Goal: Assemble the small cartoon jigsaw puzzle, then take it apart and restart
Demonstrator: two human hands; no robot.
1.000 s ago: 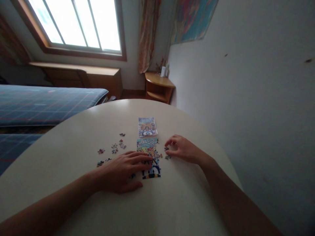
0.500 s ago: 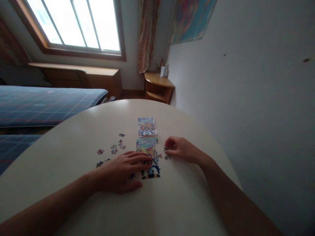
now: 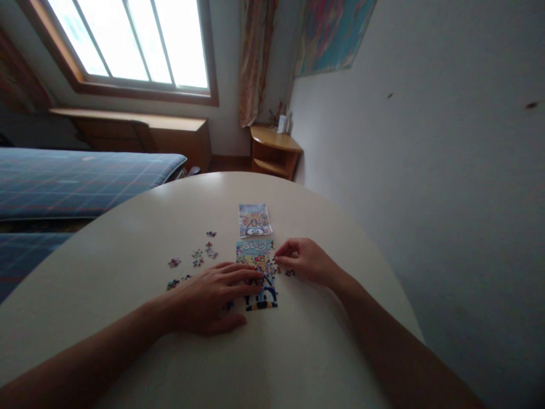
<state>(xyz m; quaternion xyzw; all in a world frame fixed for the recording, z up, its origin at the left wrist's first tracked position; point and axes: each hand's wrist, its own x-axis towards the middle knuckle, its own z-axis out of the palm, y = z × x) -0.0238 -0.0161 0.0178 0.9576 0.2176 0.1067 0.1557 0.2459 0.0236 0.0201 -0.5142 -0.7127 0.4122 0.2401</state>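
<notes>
A partly built colourful jigsaw puzzle [image 3: 258, 267] lies in the middle of the round white table [image 3: 298, 352]. My left hand [image 3: 210, 301] rests flat on the table with its fingers stretched onto the puzzle's left edge. My right hand [image 3: 304, 260] is at the puzzle's right edge, fingertips pinched on a small puzzle piece that I can barely make out. A reference picture card [image 3: 254, 220] lies just beyond the puzzle. Loose pieces [image 3: 198, 257] are scattered to the left, and one or two [image 3: 290, 273] lie under my right hand.
A white wall [image 3: 426, 170] runs close along the table's right side. Blue plaid beds [image 3: 76, 182] stand to the left. A wooden corner shelf [image 3: 275, 149] and a window [image 3: 136, 40] are at the back.
My right hand has moved left from the loose pieces to the puzzle's right edge, its fingers pinched together. My left hand has stayed flat on the puzzle.
</notes>
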